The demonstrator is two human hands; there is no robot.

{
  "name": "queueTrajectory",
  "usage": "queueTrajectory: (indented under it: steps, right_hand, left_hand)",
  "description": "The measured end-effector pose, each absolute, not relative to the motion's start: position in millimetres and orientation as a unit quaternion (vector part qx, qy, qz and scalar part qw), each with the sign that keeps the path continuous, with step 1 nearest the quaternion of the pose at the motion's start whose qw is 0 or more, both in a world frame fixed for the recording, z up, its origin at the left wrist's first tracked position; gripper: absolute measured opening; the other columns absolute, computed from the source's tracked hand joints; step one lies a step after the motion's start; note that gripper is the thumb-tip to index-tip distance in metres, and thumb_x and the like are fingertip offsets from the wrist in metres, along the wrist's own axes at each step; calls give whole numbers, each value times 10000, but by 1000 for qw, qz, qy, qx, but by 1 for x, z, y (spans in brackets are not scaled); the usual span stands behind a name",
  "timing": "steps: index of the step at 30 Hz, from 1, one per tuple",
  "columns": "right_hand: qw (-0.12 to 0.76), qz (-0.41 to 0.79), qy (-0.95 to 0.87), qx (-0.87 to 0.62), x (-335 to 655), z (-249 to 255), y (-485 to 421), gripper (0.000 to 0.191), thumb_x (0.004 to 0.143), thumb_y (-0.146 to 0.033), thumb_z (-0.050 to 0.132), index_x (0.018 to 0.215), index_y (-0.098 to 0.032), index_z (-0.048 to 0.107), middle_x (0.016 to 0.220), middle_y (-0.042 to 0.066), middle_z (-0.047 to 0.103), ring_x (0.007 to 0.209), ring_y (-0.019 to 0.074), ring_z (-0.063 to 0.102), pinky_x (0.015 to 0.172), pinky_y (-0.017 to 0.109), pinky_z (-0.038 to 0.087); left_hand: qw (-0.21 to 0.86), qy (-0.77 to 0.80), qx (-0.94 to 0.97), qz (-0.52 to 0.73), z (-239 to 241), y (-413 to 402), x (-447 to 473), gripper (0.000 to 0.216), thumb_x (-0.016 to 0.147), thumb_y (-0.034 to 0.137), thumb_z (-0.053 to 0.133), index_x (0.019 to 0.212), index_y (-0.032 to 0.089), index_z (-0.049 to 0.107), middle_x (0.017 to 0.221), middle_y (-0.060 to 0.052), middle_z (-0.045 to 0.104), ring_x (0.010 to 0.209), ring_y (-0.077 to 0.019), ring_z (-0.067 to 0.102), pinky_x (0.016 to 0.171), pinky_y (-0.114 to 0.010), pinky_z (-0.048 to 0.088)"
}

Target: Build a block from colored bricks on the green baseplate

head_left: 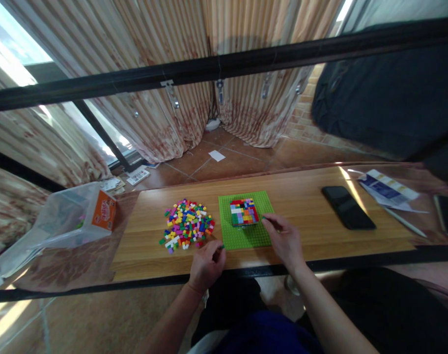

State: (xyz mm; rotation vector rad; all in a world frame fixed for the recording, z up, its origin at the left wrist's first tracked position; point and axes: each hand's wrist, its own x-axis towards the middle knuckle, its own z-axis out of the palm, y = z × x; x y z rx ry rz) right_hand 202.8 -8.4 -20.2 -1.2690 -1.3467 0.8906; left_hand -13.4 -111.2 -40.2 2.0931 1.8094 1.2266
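On a green studded baseplate (246, 241) stands a block of many-coloured toy bricks (244, 212). My right hand (286, 241) is over the plate's right edge, its fingers pinching a small green brick (263, 217) just right of the block. My left hand (207, 264) rests by the plate's lower left corner, fingers closed. At its fingertips a tiny dark green brick (222, 247) shows, partly hidden. Left of the plate, near this hand, lies a pile of loose small bricks (189, 223) in several colours.
The wooden board (301, 196) bears all this; a black phone (348, 207) lies on its right. Papers (388, 189) and a white pen (406, 222) are farther right. A clear plastic bin (69, 216) with an orange label stands left. A dark bar (224, 64) crosses beyond.
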Motion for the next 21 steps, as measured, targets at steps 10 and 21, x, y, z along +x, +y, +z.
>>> queueTrajectory:
  steps: [10,21]
  right_hand:
    - [496,315,-614,-527,192,-14,4,230,806,-421,659,852,-224,769,916,70,695,841,203,639,735,341,503]
    - [510,315,-569,-563,174,-36,14,198,713,-398,694,791,-239,781,1028,88,640,1004,260,612,940,457,462]
  left_hand:
    - [60,599,692,398,-40,-112,-13,45,887,175,557,909,187,594,744,-6,662,612,-110,617,601,-217,486]
    - [58,595,693,403,-40,-112,-12,60,886,170,556,922,189,600,776,-14,670,659,-125,642,638,-230,510]
